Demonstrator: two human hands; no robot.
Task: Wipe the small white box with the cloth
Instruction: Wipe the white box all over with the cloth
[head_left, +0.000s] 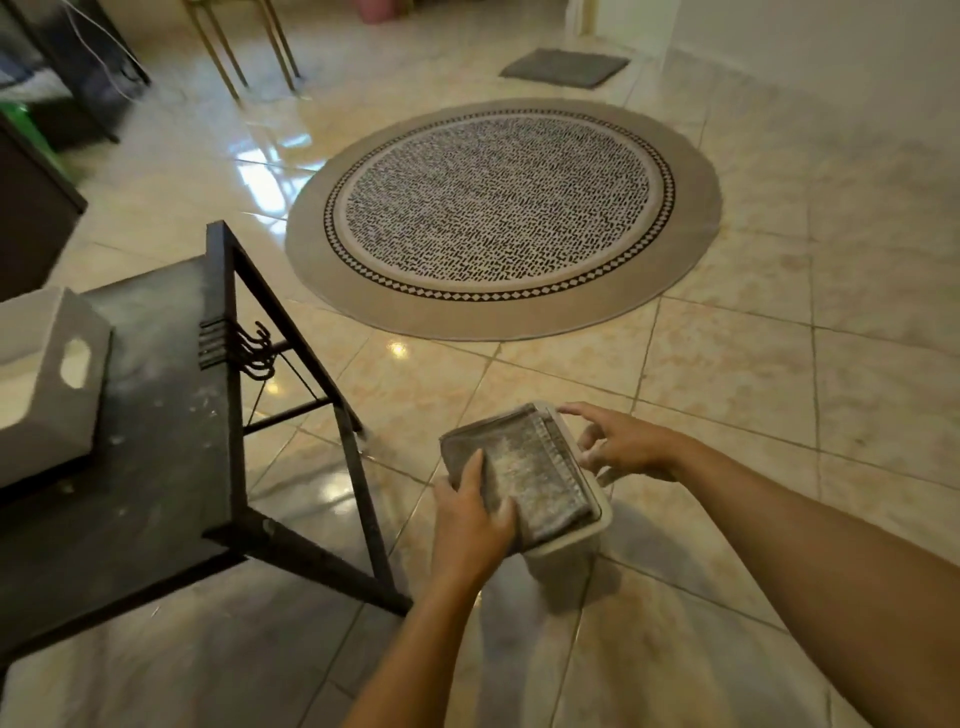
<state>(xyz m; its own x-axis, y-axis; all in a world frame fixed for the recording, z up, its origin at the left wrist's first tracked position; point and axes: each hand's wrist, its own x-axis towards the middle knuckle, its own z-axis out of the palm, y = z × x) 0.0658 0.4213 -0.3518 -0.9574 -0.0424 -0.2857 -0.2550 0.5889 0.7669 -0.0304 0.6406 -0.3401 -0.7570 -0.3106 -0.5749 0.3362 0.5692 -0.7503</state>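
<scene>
A small white box (569, 545) is held above the tiled floor at the lower middle of the view. A folded grey cloth (530, 467) lies flat across its top and covers most of it. My left hand (467, 519) grips the box's near left side, with the thumb pressing down on the cloth. My right hand (623, 441) is at the box's far right edge with its fingers spread; its fingertips are near the rim and the cloth's edge, and I cannot tell whether they touch.
A black metal-framed table (156, 467) stands at the left, with a larger white box with a handle cut-out (47, 379) on it. A round patterned rug (498, 213) lies ahead on the glossy tiles. A grey mat (563, 67) and chair legs (244, 47) are farther back.
</scene>
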